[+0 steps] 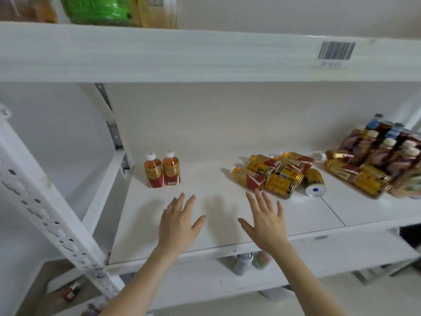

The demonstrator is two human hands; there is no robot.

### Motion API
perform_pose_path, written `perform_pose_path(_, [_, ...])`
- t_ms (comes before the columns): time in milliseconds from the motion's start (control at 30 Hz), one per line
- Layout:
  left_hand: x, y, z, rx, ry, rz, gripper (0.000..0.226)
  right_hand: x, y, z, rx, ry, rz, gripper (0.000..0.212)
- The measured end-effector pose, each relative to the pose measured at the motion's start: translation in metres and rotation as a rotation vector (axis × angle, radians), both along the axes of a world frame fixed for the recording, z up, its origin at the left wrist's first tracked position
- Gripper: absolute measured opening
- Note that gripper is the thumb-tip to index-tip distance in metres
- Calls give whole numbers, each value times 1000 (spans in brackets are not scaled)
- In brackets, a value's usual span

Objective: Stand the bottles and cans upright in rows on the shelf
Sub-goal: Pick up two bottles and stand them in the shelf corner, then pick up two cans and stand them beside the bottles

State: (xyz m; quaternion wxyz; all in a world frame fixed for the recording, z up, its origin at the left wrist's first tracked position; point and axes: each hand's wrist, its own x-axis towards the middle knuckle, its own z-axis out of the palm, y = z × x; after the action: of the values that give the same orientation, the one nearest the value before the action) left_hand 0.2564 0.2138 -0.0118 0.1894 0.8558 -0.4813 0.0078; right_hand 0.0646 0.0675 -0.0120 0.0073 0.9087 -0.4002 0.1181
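Observation:
Two small orange-drink bottles (162,169) with white caps stand upright side by side at the back left of the white shelf (205,242). A heap of the same bottles and gold cans (276,174) lies on its side right of centre; one gold can (314,182) shows its silver end. My left hand (178,222) and my right hand (265,222) hover over the shelf's front, palms down, fingers spread, holding nothing. My right fingertips are just short of the nearest lying bottle (249,176).
More lying cans and upright dark bottles (382,156) crowd the far right. The shelf board above (205,53) carries a barcode label and large bottles. A perforated white upright (45,213) stands at the left. Items sit on lower levels.

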Motion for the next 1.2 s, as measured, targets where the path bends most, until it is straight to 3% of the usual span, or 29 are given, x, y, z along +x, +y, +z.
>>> perform_pose_path(200, [-58,-42,4,-34,80,-36,66,-60,-40,3,20,-31,-78,75])
perform_pose_path(567, [-175,-160,0,-62,186,51,63,-153,-153,6,65,39,7,71])
perform_pose_path(800, [-202,-205,3,-42,281,76,63,-191,-218,1,115,10,-65,70])
perform_pose_path(967, [-199,-244,-2,-66,514,205,65,-197,-265,-1,251,-51,-123,69])
perform_pose_path(1200, [-182,-305,-15,-195,735,448,69,-164,-322,0,665,-234,-130,64])
